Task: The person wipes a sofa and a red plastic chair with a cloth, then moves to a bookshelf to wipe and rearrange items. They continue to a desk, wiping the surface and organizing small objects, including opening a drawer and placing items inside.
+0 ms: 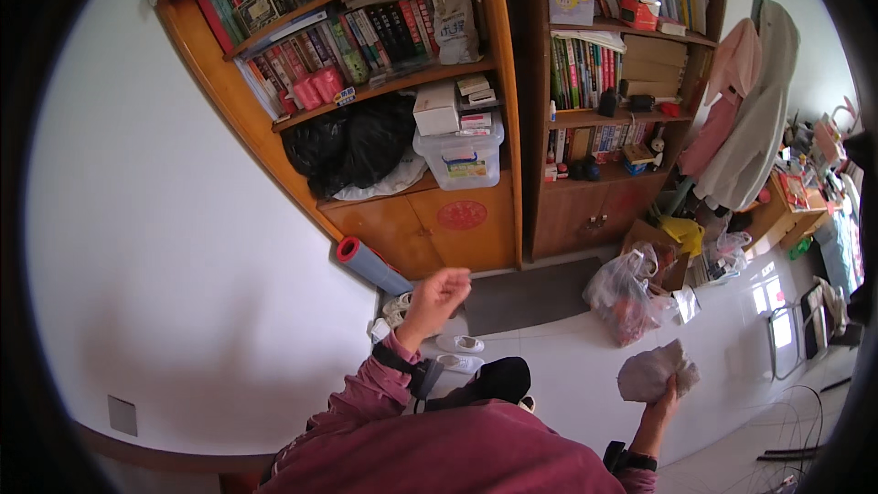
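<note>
My right hand [662, 403] grips a folded grey cloth [651, 374] at the lower right, above the tiled floor. At the centre my left hand [439, 298] is raised with its fingers curled; whether anything lies within them cannot be told. It appears in front of the lower doors of an orange-brown wooden bookcase [449, 237] and the edge of a dark grey mat [528, 295]. White shoes [459, 344] stand on the floor below this hand. A rolled grey mat with a red inner side [374, 267] leans by the bookcase, left of the hand.
A darker bookcase [569, 219] stands right of the first. In front of it are a clear plastic bag [624, 298] and an open cardboard box [675, 271]. Clothes [748, 110] hang beside it. Thin black cables and a metal-framed chair [789, 339] are at the right.
</note>
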`<state>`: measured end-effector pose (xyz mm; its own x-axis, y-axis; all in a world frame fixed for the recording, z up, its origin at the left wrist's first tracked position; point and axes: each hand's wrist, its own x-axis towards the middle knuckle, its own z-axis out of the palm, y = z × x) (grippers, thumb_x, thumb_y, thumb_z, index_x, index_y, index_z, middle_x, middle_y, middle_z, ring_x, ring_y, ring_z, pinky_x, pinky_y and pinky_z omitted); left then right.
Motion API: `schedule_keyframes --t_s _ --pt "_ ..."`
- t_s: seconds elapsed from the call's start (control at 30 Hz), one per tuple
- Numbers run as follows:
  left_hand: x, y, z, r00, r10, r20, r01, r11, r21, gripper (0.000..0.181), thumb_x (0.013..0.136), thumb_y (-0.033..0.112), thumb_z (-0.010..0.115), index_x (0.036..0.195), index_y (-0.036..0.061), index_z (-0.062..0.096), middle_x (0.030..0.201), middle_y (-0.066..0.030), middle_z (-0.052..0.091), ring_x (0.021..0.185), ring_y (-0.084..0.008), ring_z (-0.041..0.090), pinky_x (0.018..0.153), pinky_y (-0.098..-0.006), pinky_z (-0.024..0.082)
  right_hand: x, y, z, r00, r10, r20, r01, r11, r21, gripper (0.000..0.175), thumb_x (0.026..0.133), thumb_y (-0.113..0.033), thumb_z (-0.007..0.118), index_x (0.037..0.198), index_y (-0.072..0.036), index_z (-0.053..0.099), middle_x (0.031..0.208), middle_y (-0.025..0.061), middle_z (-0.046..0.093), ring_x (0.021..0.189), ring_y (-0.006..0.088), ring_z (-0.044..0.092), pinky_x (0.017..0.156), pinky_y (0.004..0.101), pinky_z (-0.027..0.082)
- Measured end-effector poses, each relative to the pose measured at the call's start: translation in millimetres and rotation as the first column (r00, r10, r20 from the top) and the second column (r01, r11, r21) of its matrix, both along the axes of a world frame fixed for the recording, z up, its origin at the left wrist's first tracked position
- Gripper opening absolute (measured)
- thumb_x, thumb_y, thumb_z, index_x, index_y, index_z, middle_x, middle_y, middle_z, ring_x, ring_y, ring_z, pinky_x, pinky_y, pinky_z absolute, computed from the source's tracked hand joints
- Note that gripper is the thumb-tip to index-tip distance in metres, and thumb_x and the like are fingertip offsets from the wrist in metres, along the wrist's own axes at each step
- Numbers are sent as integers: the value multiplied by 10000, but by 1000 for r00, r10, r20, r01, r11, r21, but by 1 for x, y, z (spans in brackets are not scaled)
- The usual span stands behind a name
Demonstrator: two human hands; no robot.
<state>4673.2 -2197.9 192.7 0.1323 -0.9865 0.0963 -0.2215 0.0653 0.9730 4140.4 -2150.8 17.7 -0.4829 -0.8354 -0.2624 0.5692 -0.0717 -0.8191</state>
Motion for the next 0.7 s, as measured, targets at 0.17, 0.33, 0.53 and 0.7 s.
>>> schedule_keyframes --t_s 0.17,0.33,0.53,0.7 --pt "28 -79 6 961 275 28 -266 949 -167 347 931 129 716 1252 33 628 1079 -74 712 976 -121 673 822 -249 548 16 -52 26 996 91 -25 -90 994 58 537 967 -252 653 1403 15 491 1340 151 587 1196 296 602 1006 460 516" --pt "63 -172 6 873 488 -21 -474 838 -271 449 901 169 755 1303 46 596 1192 -113 680 1067 -192 655 878 -306 536 23 -106 49 996 52 -76 -43 992 115 579 947 -269 672 1399 41 487 1319 171 592 1161 314 618 961 468 534" --pt "114 -258 21 804 593 32 -559 774 -299 513 879 188 775 1328 56 564 1306 -124 618 1154 -258 615 926 -379 516 51 -191 84 972 215 -91 -199 968 155 568 959 -262 654 1414 29 479 1326 180 590 1197 335 603 1019 480 506" --pt "115 -302 36 870 492 15 -462 826 -323 499 887 178 762 1326 52 561 1281 -110 633 1149 -236 621 911 -367 518 91 -248 105 935 250 -250 -218 965 148 589 954 -272 665 1420 34 473 1345 177 575 1207 325 590 1010 466 500"
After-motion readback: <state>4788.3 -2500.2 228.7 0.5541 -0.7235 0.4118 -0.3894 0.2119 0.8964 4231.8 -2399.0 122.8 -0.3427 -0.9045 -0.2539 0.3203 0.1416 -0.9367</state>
